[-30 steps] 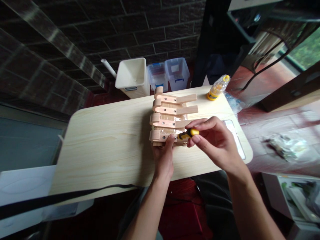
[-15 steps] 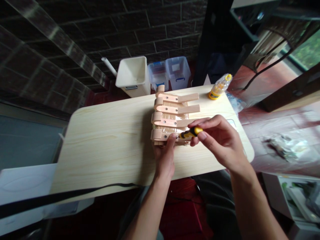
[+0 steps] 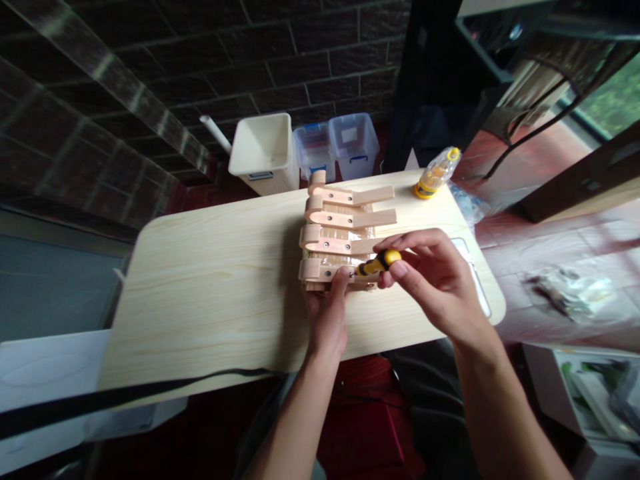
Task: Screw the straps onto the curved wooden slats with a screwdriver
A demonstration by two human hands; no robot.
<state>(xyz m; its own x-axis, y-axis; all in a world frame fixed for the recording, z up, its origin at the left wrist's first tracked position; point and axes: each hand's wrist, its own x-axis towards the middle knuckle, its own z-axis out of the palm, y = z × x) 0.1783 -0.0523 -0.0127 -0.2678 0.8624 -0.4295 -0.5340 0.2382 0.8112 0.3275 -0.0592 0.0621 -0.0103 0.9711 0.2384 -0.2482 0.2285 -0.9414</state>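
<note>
A wooden assembly (image 3: 337,219) of several pale wood arms with dark screws sits on the light wood table (image 3: 215,287). My left hand (image 3: 327,320) grips its near edge, the thumb on top of the nearest arm beside a screw and the other fingers hidden below. Between the thumb and fingers of my right hand (image 3: 435,277) is a yellow and black screwdriver (image 3: 377,263), tilted, its tip at the screw just right of my left thumb.
A clear bottle-shaped case with yellow parts (image 3: 436,175) stands at the table's back right. Near the right edge lies a white-rimmed flat item (image 3: 475,277). Behind the table are a cream bin (image 3: 263,150) and two clear plastic boxes (image 3: 354,143).
The whole view has shifted slightly. My right hand has turned a little around the screwdriver, whose handle sits at a slightly different angle. More of the flat item shows.
</note>
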